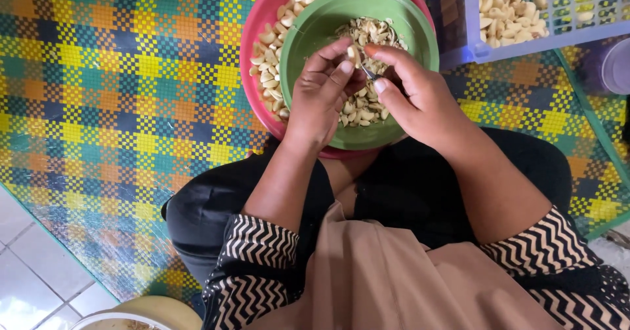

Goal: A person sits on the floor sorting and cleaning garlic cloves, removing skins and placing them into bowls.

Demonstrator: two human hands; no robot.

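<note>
Together, left hand point(321, 94) pinches an upright clove point(352, 54); right hand point(420, 97) grips a left-pointing blade point(369, 74).

The green bowl point(315, 35) and pink basin point(259, 15) are looking like smooth, faintly glossy plastic; the checked mat point(118, 94) is showing a woven, shiny weave; the small blade point(369, 74) is glinting metallic.

The green bowl point(315, 35) sits inside a pink basin point(252, 31). Beneath the basin lies a mat point(118, 107) chequered in yellow, teal, orange and dark blue. Right of the basin stands a lilac crate point(472, 48). Below it, sleeves point(252, 264) show black-and-cream zigzags.
</note>
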